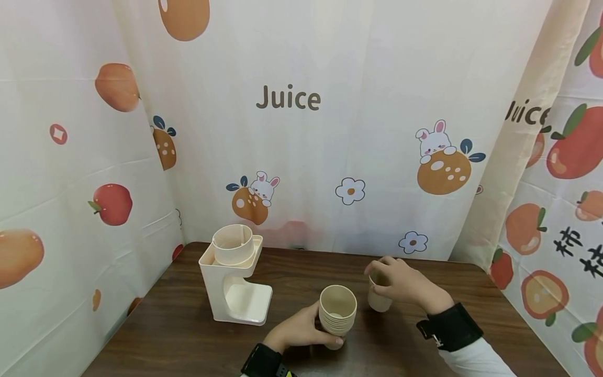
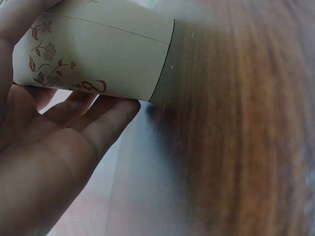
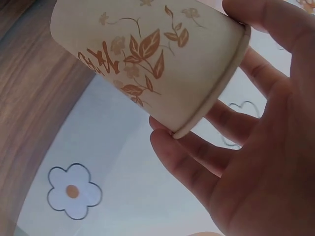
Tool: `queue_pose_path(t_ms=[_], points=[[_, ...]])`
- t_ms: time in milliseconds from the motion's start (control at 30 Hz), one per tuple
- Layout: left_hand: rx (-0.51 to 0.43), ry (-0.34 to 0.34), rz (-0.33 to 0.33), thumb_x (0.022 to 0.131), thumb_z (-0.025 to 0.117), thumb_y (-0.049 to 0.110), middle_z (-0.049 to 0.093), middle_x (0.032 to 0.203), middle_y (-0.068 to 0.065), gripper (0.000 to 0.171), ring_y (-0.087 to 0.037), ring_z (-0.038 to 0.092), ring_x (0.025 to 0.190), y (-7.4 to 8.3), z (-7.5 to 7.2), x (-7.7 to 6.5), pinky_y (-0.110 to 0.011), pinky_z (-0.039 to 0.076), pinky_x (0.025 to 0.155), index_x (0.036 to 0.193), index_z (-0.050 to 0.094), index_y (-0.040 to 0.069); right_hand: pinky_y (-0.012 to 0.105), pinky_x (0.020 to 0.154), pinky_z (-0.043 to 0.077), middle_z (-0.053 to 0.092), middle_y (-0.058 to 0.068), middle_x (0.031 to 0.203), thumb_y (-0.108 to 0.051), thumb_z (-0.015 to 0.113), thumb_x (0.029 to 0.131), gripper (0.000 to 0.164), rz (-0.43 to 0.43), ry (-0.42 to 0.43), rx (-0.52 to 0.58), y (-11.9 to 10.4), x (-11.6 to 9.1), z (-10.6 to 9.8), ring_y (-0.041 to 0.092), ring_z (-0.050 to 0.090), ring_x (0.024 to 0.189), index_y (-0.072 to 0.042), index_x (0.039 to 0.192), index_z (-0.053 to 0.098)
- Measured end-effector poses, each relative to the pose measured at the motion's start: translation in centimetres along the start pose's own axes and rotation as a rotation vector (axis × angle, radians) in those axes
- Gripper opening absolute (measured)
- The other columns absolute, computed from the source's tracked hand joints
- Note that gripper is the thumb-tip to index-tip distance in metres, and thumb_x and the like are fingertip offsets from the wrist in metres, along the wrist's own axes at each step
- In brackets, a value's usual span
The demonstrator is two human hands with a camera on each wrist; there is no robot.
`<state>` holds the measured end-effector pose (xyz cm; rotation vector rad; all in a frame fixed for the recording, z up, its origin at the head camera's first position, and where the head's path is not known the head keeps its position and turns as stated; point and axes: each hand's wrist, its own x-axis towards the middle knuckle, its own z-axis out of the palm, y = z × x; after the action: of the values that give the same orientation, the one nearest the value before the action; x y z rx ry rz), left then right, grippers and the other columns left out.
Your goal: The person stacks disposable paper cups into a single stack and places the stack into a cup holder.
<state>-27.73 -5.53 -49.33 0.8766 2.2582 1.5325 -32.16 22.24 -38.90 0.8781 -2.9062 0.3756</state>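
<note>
My left hand (image 1: 301, 329) grips a stack of cream paper cups (image 1: 337, 320) low on its side, near the front middle of the table. In the left wrist view the lowest paper cup (image 2: 103, 46) shows a brown floral print, and its base is close to the wood; I cannot tell whether it touches. To the right, my right hand (image 1: 406, 283) holds a single paper cup (image 1: 379, 302) by its rim from above. The right wrist view shows that cup's brown leaf print (image 3: 145, 46) and the fingertips around its rolled rim.
A white plastic stand (image 1: 214, 296) with a round cylinder (image 1: 233, 246) on top and a flat base plate (image 1: 249, 301) stands at the left. Beneath everything is a dark wooden table (image 1: 301, 272). A fruit-printed curtain (image 1: 301, 152) hangs behind and along both sides.
</note>
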Motion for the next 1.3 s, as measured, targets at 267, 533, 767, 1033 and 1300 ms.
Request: queue_pose_path(t_ms=[267, 533, 767, 1033, 1300], points=[[-0.022, -0.008, 0.002, 0.076, 0.076, 0.034, 0.056, 0.124, 0.007, 0.073, -0.008, 0.048, 0.113, 0.3, -0.1, -0.2, -0.044, 0.04, 0.097, 0.136, 0.035, 0.035, 0.041, 0.066, 0.046, 0.056, -0.003, 0.102, -0.031, 0.063, 0.085, 0.019, -0.066, 0.106, -0.013, -1.8, -0.5, -1.5, 0.022, 0.049, 0.09, -0.04, 0.1, 0.055], [-0.021, -0.009, 0.004, 0.076, 0.076, 0.035, 0.057, 0.123, 0.008, 0.073, -0.007, 0.049, 0.112, 0.3, -0.1, -0.2, -0.042, 0.041, 0.095, 0.136, 0.034, 0.035, 0.046, 0.076, 0.048, 0.055, -0.009, 0.109, -0.039, 0.064, 0.086, 0.021, -0.156, 0.235, -0.02, -3.6, -0.9, -2.6, 0.019, 0.048, 0.098, -0.042, 0.105, 0.057], [-0.01, -0.002, 0.026, 0.076, 0.076, 0.034, 0.058, 0.12, 0.009, 0.071, -0.008, 0.051, 0.109, 0.3, 0.0, -0.1, -0.037, 0.044, 0.092, 0.135, 0.035, 0.035, 0.046, 0.082, 0.047, 0.053, -0.01, 0.115, -0.044, 0.061, 0.088, 0.022, -0.228, 0.272, 0.026, -4.8, -1.1, -3.6, 0.015, 0.045, 0.106, -0.043, 0.11, 0.057], [-0.01, -0.009, 0.016, 0.076, 0.076, 0.036, 0.057, 0.119, 0.011, 0.071, -0.007, 0.052, 0.108, 0.3, -0.1, 0.0, -0.038, 0.044, 0.092, 0.134, 0.036, 0.036, 0.045, 0.079, 0.048, 0.051, -0.008, 0.12, -0.046, 0.058, 0.089, 0.023, -0.259, 0.312, 0.008, -6.0, -1.6, -4.7, 0.015, 0.042, 0.11, -0.045, 0.112, 0.055], [-0.012, -0.013, 0.001, 0.076, 0.076, 0.036, 0.057, 0.12, 0.012, 0.072, -0.007, 0.051, 0.108, 0.3, -0.1, -0.1, -0.039, 0.043, 0.093, 0.135, 0.035, 0.036, 0.043, 0.079, 0.049, 0.05, -0.01, 0.123, -0.047, 0.058, 0.088, 0.025, -0.289, 0.317, 0.025, -8.0, -1.7, -5.4, 0.013, 0.04, 0.113, -0.046, 0.113, 0.054]])
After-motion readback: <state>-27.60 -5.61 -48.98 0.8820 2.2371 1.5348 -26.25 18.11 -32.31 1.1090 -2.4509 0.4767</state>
